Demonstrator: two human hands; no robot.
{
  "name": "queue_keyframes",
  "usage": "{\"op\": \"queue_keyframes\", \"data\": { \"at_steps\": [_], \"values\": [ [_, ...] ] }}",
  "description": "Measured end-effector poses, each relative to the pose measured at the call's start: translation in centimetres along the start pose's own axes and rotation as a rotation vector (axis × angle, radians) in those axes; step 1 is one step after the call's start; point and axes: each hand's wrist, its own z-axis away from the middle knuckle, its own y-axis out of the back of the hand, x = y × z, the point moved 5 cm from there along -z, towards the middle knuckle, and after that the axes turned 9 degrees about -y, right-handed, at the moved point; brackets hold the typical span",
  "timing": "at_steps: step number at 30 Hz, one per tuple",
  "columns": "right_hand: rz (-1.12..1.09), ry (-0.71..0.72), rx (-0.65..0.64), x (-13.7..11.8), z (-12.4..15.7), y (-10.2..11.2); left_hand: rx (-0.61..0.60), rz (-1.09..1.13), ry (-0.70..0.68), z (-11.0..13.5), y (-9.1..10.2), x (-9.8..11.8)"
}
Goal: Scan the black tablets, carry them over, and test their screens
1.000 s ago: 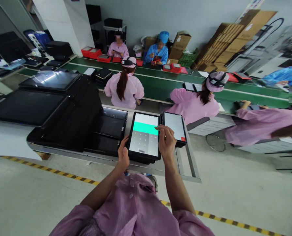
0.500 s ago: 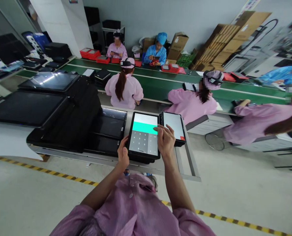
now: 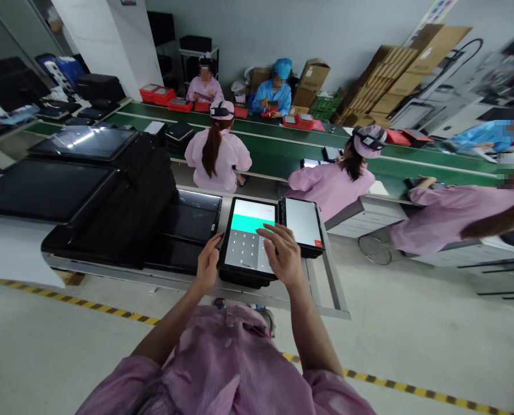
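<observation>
A tablet point(image 3: 244, 253) showing a calculator keypad, with a bright turquoise band above the keys, lies on top of a dark stack on the cart. Over the right part of its screen is my right hand point(image 3: 285, 256), fingers spread and extended across the keys; whether a fingertip touches the glass I cannot tell. My left hand point(image 3: 207, 264) is beside the tablet's left edge, index finger stretched forward, gripping nothing. Just to the right, a second tablet point(image 3: 302, 222) with a pale screen and a small red corner mark rests on another dark stack.
Dark-screened tablets point(image 3: 196, 213) and large black panels point(image 3: 44, 187) stand to the left on the metal cart point(image 3: 337, 288). Beyond it runs a green conveyor point(image 3: 269, 150) with co-workers seated on both sides. Red trays point(image 3: 157, 95) and cardboard boxes point(image 3: 312, 75) are farther back.
My right hand has shifted left and down over the keypad, its fingers spreading out. My left hand has slid slightly left, away from the tablet's edge.
</observation>
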Motion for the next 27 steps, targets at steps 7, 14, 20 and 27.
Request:
{"op": "queue_keyframes", "data": {
  "at_steps": [7,14,20,27],
  "values": [
    [-0.001,0.087,-0.187,-1.2,-0.1,-0.6,-0.065,0.048,0.242,-6.9,-1.5,0.0],
    [0.081,-0.076,0.143,2.2,0.5,1.5,-0.044,0.021,0.245,-7.8,-3.2,0.0],
    [0.099,-0.063,0.144,3.0,0.2,0.8,-0.002,0.080,0.312,-7.5,-2.8,-0.5],
    [0.090,-0.064,0.103,2.8,0.0,-0.4,0.073,0.098,0.268,-6.3,-2.7,-0.5]
  ]
}}
